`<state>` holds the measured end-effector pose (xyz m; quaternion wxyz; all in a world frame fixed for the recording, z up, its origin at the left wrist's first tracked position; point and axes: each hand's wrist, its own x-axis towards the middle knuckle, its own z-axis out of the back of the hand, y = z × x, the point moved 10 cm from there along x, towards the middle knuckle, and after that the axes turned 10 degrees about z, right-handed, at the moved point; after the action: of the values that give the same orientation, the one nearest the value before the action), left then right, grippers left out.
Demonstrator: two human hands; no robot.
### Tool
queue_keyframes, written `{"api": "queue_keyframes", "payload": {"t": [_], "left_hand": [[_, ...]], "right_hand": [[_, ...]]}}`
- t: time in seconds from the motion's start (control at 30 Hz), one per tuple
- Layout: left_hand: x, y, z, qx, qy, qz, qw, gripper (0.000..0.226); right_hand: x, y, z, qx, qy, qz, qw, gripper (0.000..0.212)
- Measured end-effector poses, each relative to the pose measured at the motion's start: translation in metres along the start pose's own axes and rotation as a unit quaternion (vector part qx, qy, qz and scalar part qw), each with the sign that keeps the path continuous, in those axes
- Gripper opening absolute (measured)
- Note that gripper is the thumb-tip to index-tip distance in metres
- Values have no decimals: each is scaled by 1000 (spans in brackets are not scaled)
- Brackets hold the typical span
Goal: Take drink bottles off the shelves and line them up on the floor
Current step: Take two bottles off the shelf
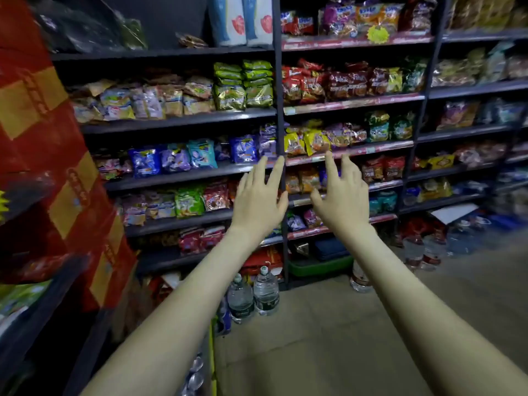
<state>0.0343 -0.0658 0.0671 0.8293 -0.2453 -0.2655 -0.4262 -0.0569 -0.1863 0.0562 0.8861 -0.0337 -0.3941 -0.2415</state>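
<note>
Far left of frame: a stack of red cartons with yellow panels (43,167). There is print on the panels, but it is too smeared to read.

Left-centre: dark metal shelves (177,121) packed with bright foil snack packets. No drink bottles are visible on these tiers. The packet brands are blurred and none is legible.

Lower centre, on the tiled floor (328,338): two clear plastic water bottles with pale caps and dark label bands (253,295). They stand upright, touching side by side, at the foot of the shelving. The label text cannot be read.

Centre: the left hand (258,201) is raised in front of the shelves with fingers spread wide, holding nothing. Just right of it, the right hand (340,195) is also splayed and empty, its fingertips slightly bent. The dark shelf upright (281,110) shows between them.

Right of the upright: one more clear bottle with a red label (358,277) stands on the floor beside a green tray (320,265). Further right is a cluster of clear red-labelled bottles (423,250), partly blurred.

Handling judgement: the bottles look full, so probably weighty for their size. The thin walls should give under a squeeze, and the smooth plastic may be slick. The ribbed body above the label, or the neck under the cap, looks the best hold. They are tall and narrow, so likely to tip if nudged.

Upper centre-right: a yellow star-shaped tag (378,34), its print illegible.
</note>
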Motion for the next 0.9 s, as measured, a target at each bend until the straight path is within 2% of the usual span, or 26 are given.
{"api": "queue_keyframes", "payload": {"t": [0.2,0.33,0.63,0.77,0.9], "left_hand": [[92,-47,-171,-50,103,-41,993,64],[173,-98,-256,-64,126,-80,987,63],[308,-267,-424,-167,198,-174,950,63],[356,-365,-497,-207,212,-253,921,62],[387,-487,-546,-229,207,-377,873,62]], "right_hand": [[38,-138,-104,-1,52,-58,997,72],[84,-238,-136,-24,71,-109,991,72],[143,-470,-145,-119,31,-251,960,72],[150,-581,-136,-174,5,-316,933,70],[138,-677,-101,-239,-21,-391,889,70]]}}
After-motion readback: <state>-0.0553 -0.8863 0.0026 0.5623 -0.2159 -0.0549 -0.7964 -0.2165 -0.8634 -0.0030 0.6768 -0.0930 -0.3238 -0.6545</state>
